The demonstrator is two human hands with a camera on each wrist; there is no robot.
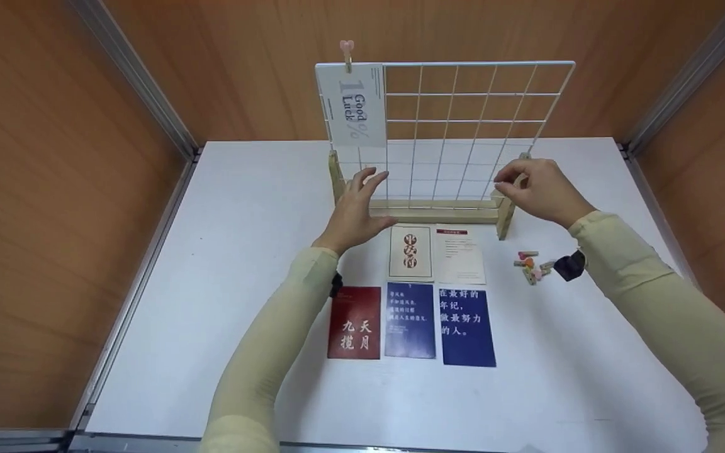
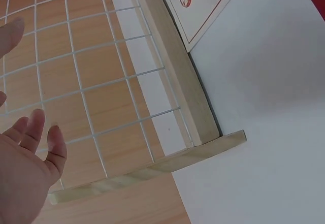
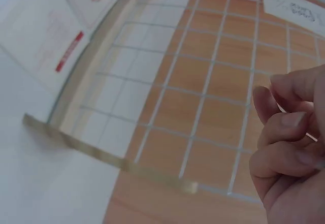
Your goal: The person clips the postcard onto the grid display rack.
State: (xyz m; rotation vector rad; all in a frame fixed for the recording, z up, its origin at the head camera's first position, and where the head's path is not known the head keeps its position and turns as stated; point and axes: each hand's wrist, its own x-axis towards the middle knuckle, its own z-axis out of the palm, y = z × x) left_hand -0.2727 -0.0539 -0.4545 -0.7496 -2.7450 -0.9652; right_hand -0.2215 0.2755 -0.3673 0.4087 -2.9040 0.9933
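Note:
My left hand (image 1: pixel 353 214) is held in front of the wire grid's (image 1: pixel 444 119) lower left part, fingers and thumb spread apart. In the left wrist view, nothing lies between them. Over by the grid's lower right side is my right hand (image 1: pixel 542 189), its fingers curled and the thumb close to the index finger. I see nothing held in it in the right wrist view. A white "Good Luck" card (image 1: pixel 356 119) hangs at the grid's top left under a small wooden clip (image 1: pixel 347 56) with a pink heart.
The grid stands on a wooden base (image 1: pixel 438 215). Before it lie a cream card (image 1: pixel 410 255), a white card (image 1: pixel 461 255), a red card (image 1: pixel 354 314) and two blue cards, one in the middle (image 1: pixel 410 336) and one rightmost (image 1: pixel 469 349). Several small clips (image 1: pixel 531 267) lie to the right.

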